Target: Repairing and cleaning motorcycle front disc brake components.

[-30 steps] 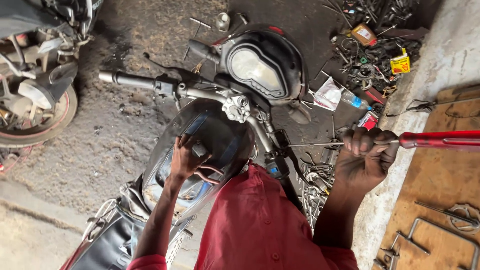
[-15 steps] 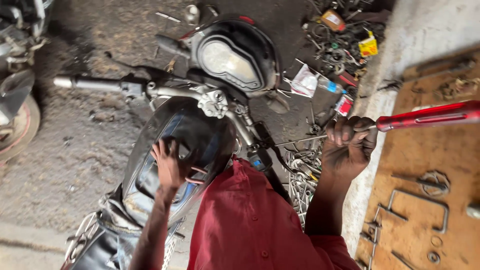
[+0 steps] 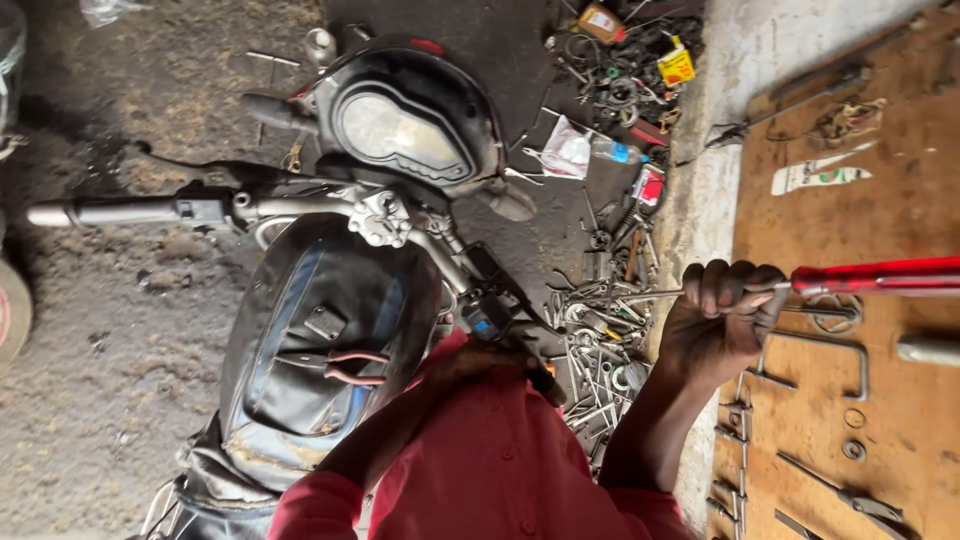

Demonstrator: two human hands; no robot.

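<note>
The right hand (image 3: 722,318) is clenched around a long screwdriver (image 3: 800,284) with a red handle, held to the right of the motorcycle (image 3: 330,310) (over a wooden board (image 3: 900,200) strewn with tools). The left hand (image 3: 478,357) is closed on the motorcycle's right handlebar grip (image 3: 535,375), just beside its fuel tank (image 3: 310,350).

Person's got a red shirt (image 3: 500,470) on, w/ short sleeves rolled up near the elbows. The cloth is plain, a bit creased, w/ small round buttons down the front. Both arms are bare below the sleeves. Left hand (image 3: 480,358) & right hand (image 3: 722,318) are bare too, no gloves.
</note>
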